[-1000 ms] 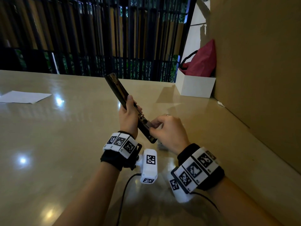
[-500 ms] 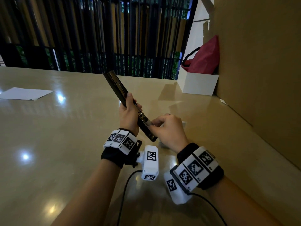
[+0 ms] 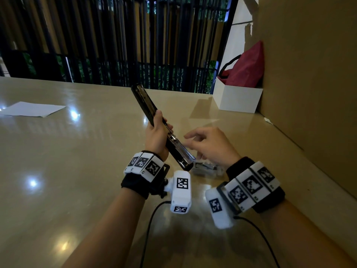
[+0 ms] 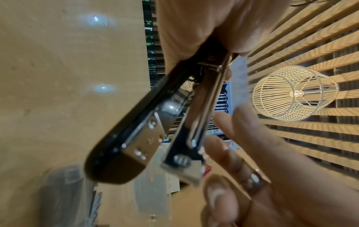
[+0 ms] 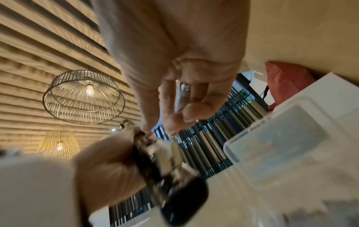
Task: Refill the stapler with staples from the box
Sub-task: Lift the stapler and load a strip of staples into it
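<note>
My left hand [image 3: 161,124] grips a black stapler [image 3: 144,101] around its middle, swung open and tilted, with the metal staple channel [image 3: 176,145] facing up. In the left wrist view the stapler [image 4: 136,138] shows its two open arms. My right hand [image 3: 193,139] hovers just right of the stapler's lower end, fingers loosely curled and off it, and I see nothing in them. In the right wrist view its thumb and fingertips [image 5: 174,121] nearly meet above the stapler [image 5: 174,184]. A clear plastic staple box [image 3: 204,168] lies on the table under the right hand, also the clear box [image 5: 281,145].
The glossy beige table [image 3: 77,171] carries a white sheet of paper [image 3: 32,109] at far left and a white box [image 3: 237,99] with a red bag [image 3: 247,68] at far right. A cardboard wall [image 3: 309,74] runs along the right edge. Camera cables trail near me.
My right hand has let go of the stapler's channel and drawn back to the right, its fingers loosening. The left hand keeps the open stapler in much the same place.
</note>
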`<state>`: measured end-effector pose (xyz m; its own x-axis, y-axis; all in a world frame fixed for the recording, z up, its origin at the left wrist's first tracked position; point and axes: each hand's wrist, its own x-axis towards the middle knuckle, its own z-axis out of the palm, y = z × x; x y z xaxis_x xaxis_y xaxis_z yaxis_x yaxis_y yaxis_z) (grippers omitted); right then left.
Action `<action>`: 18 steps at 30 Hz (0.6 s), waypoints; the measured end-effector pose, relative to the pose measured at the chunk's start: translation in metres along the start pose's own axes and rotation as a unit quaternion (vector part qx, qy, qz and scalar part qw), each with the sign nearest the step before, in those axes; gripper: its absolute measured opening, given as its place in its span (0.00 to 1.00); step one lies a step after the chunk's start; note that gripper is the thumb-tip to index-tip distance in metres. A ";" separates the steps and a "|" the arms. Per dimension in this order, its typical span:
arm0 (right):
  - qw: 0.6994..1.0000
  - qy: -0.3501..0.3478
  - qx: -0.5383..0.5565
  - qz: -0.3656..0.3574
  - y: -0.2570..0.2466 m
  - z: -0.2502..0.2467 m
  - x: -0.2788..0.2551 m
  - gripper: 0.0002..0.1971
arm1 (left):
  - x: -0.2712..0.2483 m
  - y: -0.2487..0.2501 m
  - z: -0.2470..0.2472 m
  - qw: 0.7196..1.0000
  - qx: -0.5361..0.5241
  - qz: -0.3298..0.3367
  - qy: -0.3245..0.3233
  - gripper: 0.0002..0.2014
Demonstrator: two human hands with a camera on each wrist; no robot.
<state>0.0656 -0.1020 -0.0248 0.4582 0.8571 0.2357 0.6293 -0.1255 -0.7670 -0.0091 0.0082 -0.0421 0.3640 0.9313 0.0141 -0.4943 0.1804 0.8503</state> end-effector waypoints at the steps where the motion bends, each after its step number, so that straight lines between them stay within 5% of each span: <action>1: 1.000 0.003 -0.014 -0.016 -0.002 -0.009 0.001 0.11 | 0.001 0.000 0.000 1.000 -0.004 -0.005 -0.001 0.17; 12: 0.962 -0.120 -0.180 -0.167 -0.016 -0.042 0.007 0.12 | 0.000 0.009 0.000 0.998 -0.034 -0.036 -0.035 0.18; 18: 0.967 -0.086 -0.155 -0.184 -0.016 -0.036 0.010 0.11 | -0.003 0.007 0.002 0.997 -0.012 -0.047 -0.054 0.18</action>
<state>0.0829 -0.1094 0.0119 0.0735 0.9391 0.3356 0.8998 0.0827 -0.4285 -0.0116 0.0063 -0.0353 0.4922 0.8704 -0.0074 -0.4723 0.2742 0.8377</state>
